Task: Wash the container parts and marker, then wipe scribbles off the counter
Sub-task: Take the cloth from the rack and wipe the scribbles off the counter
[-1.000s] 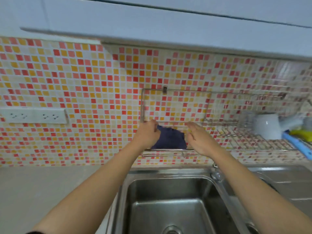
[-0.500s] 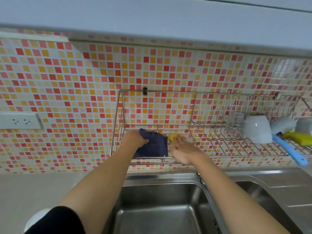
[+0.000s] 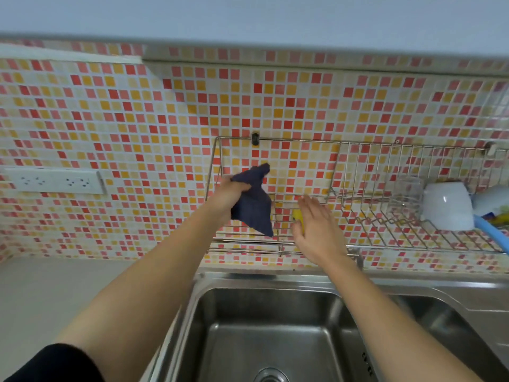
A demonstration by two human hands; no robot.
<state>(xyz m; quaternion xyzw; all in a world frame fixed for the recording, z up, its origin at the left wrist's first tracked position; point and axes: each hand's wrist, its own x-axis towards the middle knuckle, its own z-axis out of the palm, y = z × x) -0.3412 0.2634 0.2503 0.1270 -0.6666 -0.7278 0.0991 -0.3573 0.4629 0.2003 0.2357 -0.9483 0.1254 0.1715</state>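
Note:
My left hand (image 3: 230, 193) grips a dark blue cloth (image 3: 254, 205) and holds it up above the left end of the wire wall rack (image 3: 358, 244); the cloth hangs loose below my fist. My right hand (image 3: 316, 230) hovers flat with fingers spread, just right of the cloth, over the rack's front rail. A small yellow object (image 3: 298, 219) lies on the rack, partly hidden behind my right hand. The steel sink (image 3: 275, 334) lies below both arms. No marker or container parts can be made out.
On the rack's right end stand a clear glass (image 3: 406, 193), an upturned white cup (image 3: 446, 206) and a blue-handled utensil (image 3: 493, 235). A wall socket strip (image 3: 52, 180) sits at left. Beige counter (image 3: 55, 296) lies left of the sink; a second basin (image 3: 451, 329) at right.
My left hand has lifted the blue cloth off the rack shelf, where it lay before. My right hand has drawn back slightly and opened flat. The yellow object came into sight.

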